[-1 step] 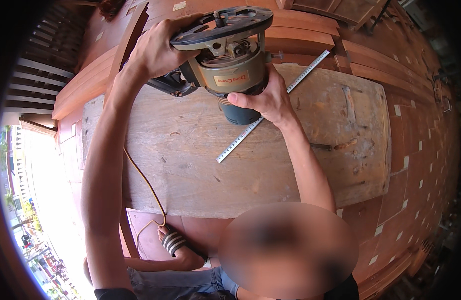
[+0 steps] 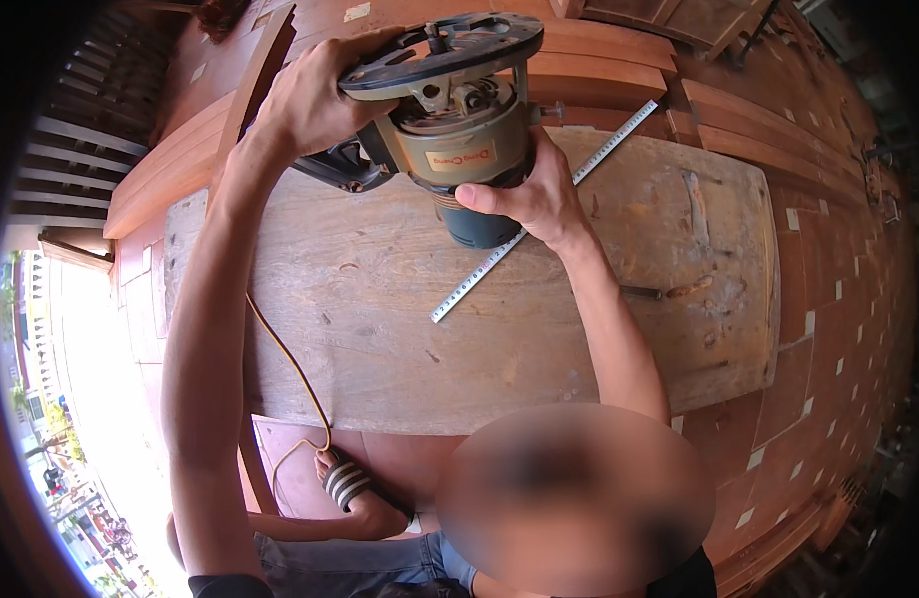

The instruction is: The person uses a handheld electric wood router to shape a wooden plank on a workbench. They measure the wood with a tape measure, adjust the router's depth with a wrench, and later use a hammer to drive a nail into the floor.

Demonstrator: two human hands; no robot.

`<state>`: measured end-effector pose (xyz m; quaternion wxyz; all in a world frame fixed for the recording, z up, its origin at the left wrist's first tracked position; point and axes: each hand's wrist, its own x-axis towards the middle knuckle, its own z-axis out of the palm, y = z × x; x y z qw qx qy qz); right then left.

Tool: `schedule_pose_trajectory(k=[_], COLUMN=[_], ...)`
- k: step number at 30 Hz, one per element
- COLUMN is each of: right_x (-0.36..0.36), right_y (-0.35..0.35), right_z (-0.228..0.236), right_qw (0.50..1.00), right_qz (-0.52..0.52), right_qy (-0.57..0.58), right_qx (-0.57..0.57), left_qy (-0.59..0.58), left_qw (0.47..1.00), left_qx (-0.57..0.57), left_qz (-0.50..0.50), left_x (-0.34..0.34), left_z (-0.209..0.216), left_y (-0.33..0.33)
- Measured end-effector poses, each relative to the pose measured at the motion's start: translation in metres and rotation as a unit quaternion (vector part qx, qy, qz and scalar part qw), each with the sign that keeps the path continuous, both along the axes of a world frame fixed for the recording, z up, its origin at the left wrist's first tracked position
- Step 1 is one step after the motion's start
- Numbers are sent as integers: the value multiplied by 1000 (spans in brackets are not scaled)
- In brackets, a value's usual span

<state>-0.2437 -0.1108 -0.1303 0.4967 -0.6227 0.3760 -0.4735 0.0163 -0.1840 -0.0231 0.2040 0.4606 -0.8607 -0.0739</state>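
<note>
Above the far part of a worn wooden board (image 2: 410, 369), I hold a wood router (image 2: 464, 159) upside down, its round black base facing up and its grey-green motor body below. My left hand (image 2: 325, 95) is closed on the left edge of the base, next to a black side handle; some of its fingers are hidden behind the tool. Lower down, my right hand (image 2: 539, 194) wraps round the motor body from the right, thumb across the front. A white ruler (image 2: 614, 145) lies slantwise on the board, passing behind the router and my right hand.
A thin yellow-brown cord (image 2: 290, 354) runs over the board's left part toward a striped sandal (image 2: 346, 481). Long reddish timber pieces (image 2: 599, 80) lie beyond the board. Dark slatted wood (image 2: 76, 164) stands at the left. Slots and a dark metal piece (image 2: 641, 293) mark the board's right side.
</note>
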Motion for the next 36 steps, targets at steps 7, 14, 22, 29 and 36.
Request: schedule_pose_trajectory(k=[7, 14, 22, 29, 36], right_x=[-7, -19, -5, -11, -18], right_y=[-10, -13, 9, 25, 46], right_z=[-5, 3, -32, -41, -39], right_qw=[997, 983, 997, 999, 992], right_qz=[35, 138, 70, 28, 21], right_qy=[-65, -69, -26, 26, 128], right_qx=[28, 96, 31, -18, -15], left_qy=[23, 16, -30, 7, -26], left_qw=[999, 999, 999, 995, 995], left_qx=[-10, -17, -8, -100, -99], left_qz=[-25, -31, -7, -17, -1], left_x=[1, -1, 2, -7, -23], left_z=[-3, 1, 5, 5, 7], left_y=[-8, -5, 9, 46, 82])
